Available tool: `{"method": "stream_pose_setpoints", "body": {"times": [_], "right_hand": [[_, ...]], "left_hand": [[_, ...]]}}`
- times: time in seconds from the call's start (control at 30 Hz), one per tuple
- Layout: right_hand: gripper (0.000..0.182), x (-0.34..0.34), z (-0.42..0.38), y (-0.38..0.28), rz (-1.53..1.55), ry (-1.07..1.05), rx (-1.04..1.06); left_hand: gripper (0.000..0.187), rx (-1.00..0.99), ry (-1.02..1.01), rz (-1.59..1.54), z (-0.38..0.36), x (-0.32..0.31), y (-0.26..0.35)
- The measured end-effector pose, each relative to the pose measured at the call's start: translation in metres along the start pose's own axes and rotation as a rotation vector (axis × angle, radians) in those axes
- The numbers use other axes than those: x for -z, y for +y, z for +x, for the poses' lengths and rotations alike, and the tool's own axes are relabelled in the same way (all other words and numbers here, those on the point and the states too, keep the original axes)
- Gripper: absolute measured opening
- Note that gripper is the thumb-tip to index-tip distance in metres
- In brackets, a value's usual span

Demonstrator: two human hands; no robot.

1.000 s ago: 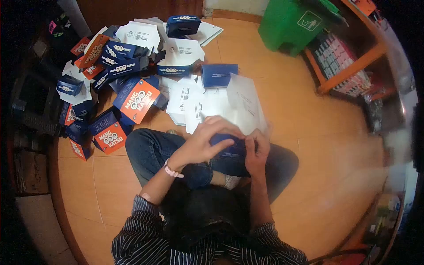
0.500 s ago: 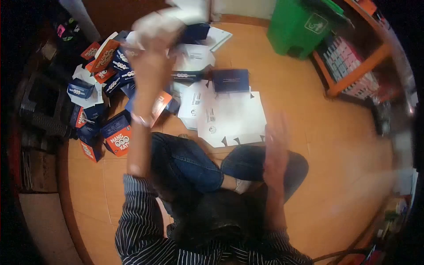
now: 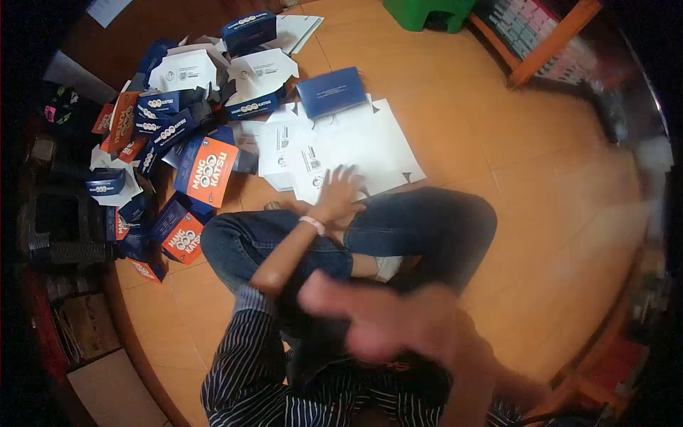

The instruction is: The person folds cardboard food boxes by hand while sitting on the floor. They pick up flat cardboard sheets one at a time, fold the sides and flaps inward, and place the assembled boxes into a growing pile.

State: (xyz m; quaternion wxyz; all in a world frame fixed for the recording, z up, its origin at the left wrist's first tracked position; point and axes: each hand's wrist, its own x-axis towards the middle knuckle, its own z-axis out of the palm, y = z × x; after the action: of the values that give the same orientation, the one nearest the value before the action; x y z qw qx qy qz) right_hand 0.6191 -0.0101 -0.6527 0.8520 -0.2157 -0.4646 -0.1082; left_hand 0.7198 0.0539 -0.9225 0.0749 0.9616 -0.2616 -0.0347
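Note:
My left hand is spread, its fingertips over the lower edge of the white die-cut sheets on the floor. Nothing is held in it. A blue box rests on the top edge of those sheets. Close to the camera, my right hand is raised over my lap and smeared by motion, so its fingers cannot be made out. Left of the sheets lies an orange and blue box in a pile of folded boxes.
The pile of blue boxes, orange boxes and white pieces spreads over the left floor. A green bin and an orange-framed shelf stand at the upper right. A dark plastic object is at the far left.
My left hand has come down from the pile to the sheets, and the blurred white piece it held is gone from it. My right hand has moved inward over my lap. The view has shifted.

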Motion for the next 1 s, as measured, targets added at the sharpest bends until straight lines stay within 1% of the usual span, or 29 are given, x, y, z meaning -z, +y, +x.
{"method": "stream_pose_setpoints", "body": {"times": [0.07, 0.13, 0.17, 0.2, 0.23, 0.27, 0.3, 0.33, 0.37, 0.4, 0.43, 0.5, 0.53, 0.57, 0.6, 0.63, 0.7, 0.73, 0.77, 0.83, 0.87, 0.9, 0.97, 1.0], "right_hand": [[0.056, 0.048, -0.006, -0.059, -0.042, 0.087, -0.143], [0.067, 0.068, -0.027, -0.111, -0.083, 0.162, -0.289], [0.072, 0.073, -0.032, -0.114, -0.105, 0.205, -0.361], [0.072, 0.082, -0.041, -0.122, -0.108, 0.205, -0.361], [0.078, 0.09, -0.052, -0.129, -0.136, 0.326, -0.324], [0.084, 0.1, -0.062, -0.136, -0.164, 0.447, -0.284], [0.078, 0.112, -0.076, -0.143, -0.267, 0.523, -0.364], [0.072, 0.123, -0.088, -0.146, -0.371, 0.597, -0.444], [0.062, 0.128, -0.092, -0.142, -0.564, 0.726, -0.631], [0.053, 0.133, -0.094, -0.134, -0.759, 0.852, -0.816], [0.053, 0.143, -0.104, -0.124, -0.762, 0.852, -0.81], [0.041, 0.164, -0.121, -0.101, -1.137, 0.701, -0.784], [0.041, 0.164, -0.115, -0.092, -1.138, 0.706, -0.778], [0.037, 0.164, -0.107, -0.082, -1.232, 0.659, -0.731], [0.033, 0.164, -0.101, -0.074, -1.325, 0.608, -0.683], [0.033, 0.165, -0.099, -0.069, -1.322, 0.608, -0.688], [0.02, 0.165, -0.098, -0.06, -1.301, 0.448, -0.535], [0.016, 0.156, -0.09, -0.058, -1.187, 0.481, -0.559], [0.016, 0.149, -0.083, -0.059, -1.19, 0.473, -0.567], [0.019, 0.139, -0.072, -0.06, -1.647, -0.157, -0.629], [0.02, 0.139, -0.07, -0.06, -1.521, -0.207, -0.696], [0.02, 0.14, -0.071, -0.061, -1.52, -0.218, -0.699], [0.02, 0.145, -0.071, -0.06, -1.531, -0.445, -0.808], [0.02, 0.144, -0.072, -0.06, -1.53, -0.456, -0.806]], "left_hand": [[0.064, 0.064, 0.05, -0.188, 0.017, -0.017, 0.019], [0.066, 0.044, 0.078, -0.203, 0.035, -0.029, 0.024], [0.068, 0.02, 0.097, -0.217, 0.043, -0.039, 0.024], [0.045, -0.023, 0.192, -0.268, 0.049, -0.048, 0.02], [0.045, -0.027, 0.194, -0.268, 0.053, -0.042, 0.017], [0.034, -0.022, 0.126, -0.358, 0.055, -0.03, 0.013], [0.024, -0.016, 0.057, -0.447, 0.054, -0.017, 0.009], [0.017, -0.062, 0.201, -0.485, 0.051, -0.004, 0.005], [0.016, -0.03, 0.202, -0.597, 0.05, 0.01, 0.0], [0.015, 0.004, 0.239, -0.625, 0.047, 0.025, -0.005], [0.015, 0.038, 0.273, -0.654, 0.043, 0.045, -0.006], [0.015, 0.076, 0.254, -0.862, 0.029, 0.078, -0.008], [0.018, -0.005, 0.291, -0.929, 0.02, 0.094, -0.005], [0.018, -0.007, 0.288, -0.927, 0.008, 0.114, 0.001], [0.018, 0.055, 0.176, -0.953, -0.005, 0.135, 0.009], [0.018, 0.121, 0.062, -0.979, -0.015, 0.144, 0.014], [0.019, 0.126, 0.032, -1.036, -0.03, 0.142, 0.018], [0.021, 0.123, 0.004, -1.094, -0.036, 0.14, 0.02], [0.021, 0.128, 0.008, -1.103, -0.04, 0.14, 0.023], [0.019, 0.046, -0.032, -1.121, -0.047, 0.142, 0.03], [0.019, 0.122, -0.084, -1.136, -0.05, 0.154, 0.035], [0.019, 0.126, -0.077, -1.143, -0.053, 0.154, 0.035], [0.018, 0.089, -0.108, -1.145, -0.057, 0.155, 0.033], [0.017, 0.092, -0.074, -1.089, -0.059, 0.157, 0.034]]}}
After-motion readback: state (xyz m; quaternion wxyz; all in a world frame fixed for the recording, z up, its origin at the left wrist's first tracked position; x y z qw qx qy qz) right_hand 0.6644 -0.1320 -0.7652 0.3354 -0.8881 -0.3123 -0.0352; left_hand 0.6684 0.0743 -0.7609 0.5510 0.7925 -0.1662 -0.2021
